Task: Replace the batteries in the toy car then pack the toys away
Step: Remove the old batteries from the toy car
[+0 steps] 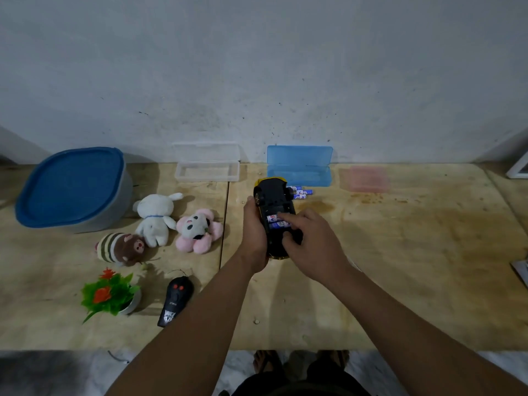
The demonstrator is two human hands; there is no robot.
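Starting at the far left of the wooden table [400, 281], a grey tub with a blue lid [71, 187] is seen, well to the left of the toy car [274, 201]. Nearer the car, three soft toys are laid close together: a striped brown plush [120, 248], a white rabbit plush [155, 217] and a pink-and-white plush [197, 230]. Below them, toward the near table edge, a small artificial plant in a white pot [110, 292] is stood, with a black remote control [175, 301] just beside it on the car's side. Behind the plush toys and left of the car, against the wall, a clear plastic case [207, 162] is left open.

The toy car is turned underside up and held above the table. It is gripped along its left flank by the left hand [254, 238], fingers curled around the body. Batteries [275, 221] are seated in the open compartment in its underside. The right hand [311, 247] is laid over the car's right side, its index finger pressed on the seated batteries and its other fingers curled against the chassis.

Just behind the car's far end, loose batteries [301, 192] are lying on the table, and behind them a blue plastic case [300, 164] is stood open. Well to the right of the car, a flat pink case [367, 178] is laid.
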